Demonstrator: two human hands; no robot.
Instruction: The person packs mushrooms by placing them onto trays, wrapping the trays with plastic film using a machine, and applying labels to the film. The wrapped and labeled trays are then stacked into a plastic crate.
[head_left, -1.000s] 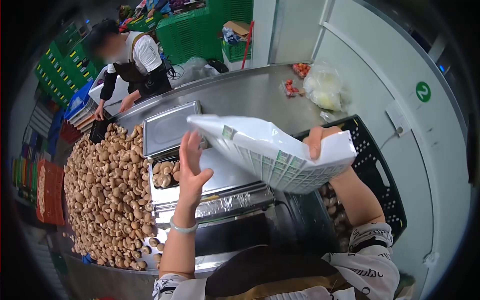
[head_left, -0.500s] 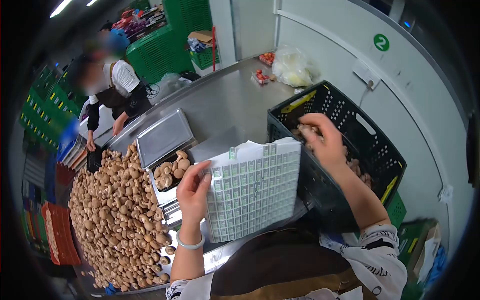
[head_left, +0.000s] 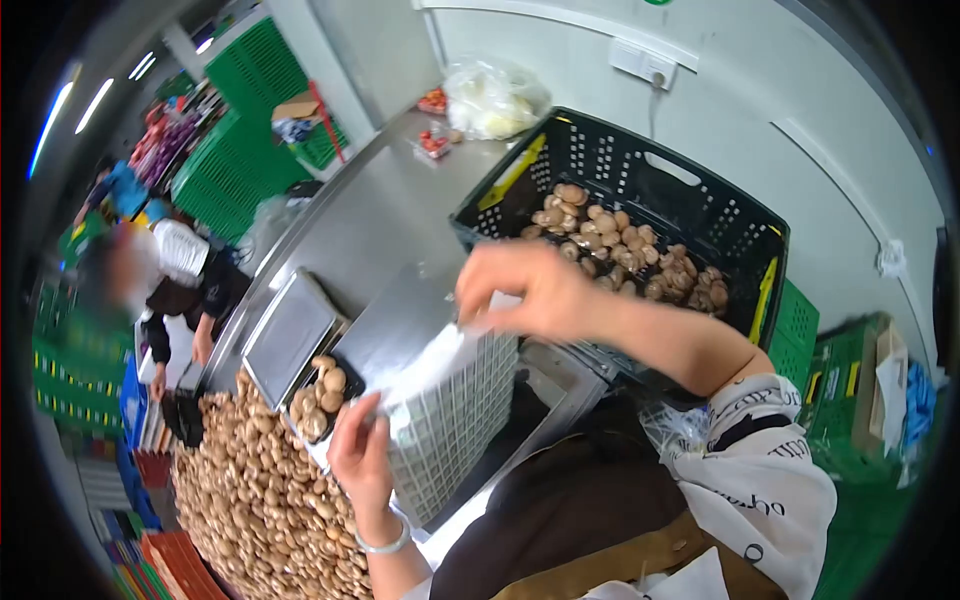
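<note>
My left hand (head_left: 362, 455) grips the left edge of a sheet of small labels (head_left: 455, 415), which is tilted and blurred. At the sheet's upper right corner is my right hand (head_left: 525, 290), thumb and fingers pinched together; whether a label is between them is too small to tell. Just beyond the left hand sits a small dark tray of mushrooms (head_left: 318, 400), beside a metal scale plate (head_left: 292, 338). Behind my right hand stands a black crate (head_left: 700, 195) holding several packs of mushrooms (head_left: 625, 245).
A large heap of loose mushrooms (head_left: 265, 490) covers the left of the metal table (head_left: 385, 190). A clear plastic bag (head_left: 490, 98) and small red packs (head_left: 433, 145) lie at the back. Across the table a co-worker (head_left: 185, 280) reaches toward a dark tray (head_left: 182, 418).
My right hand has come out of the crate and over to the label sheet. The sheet has turned and tilted in my left hand. The view has shifted to the right.
</note>
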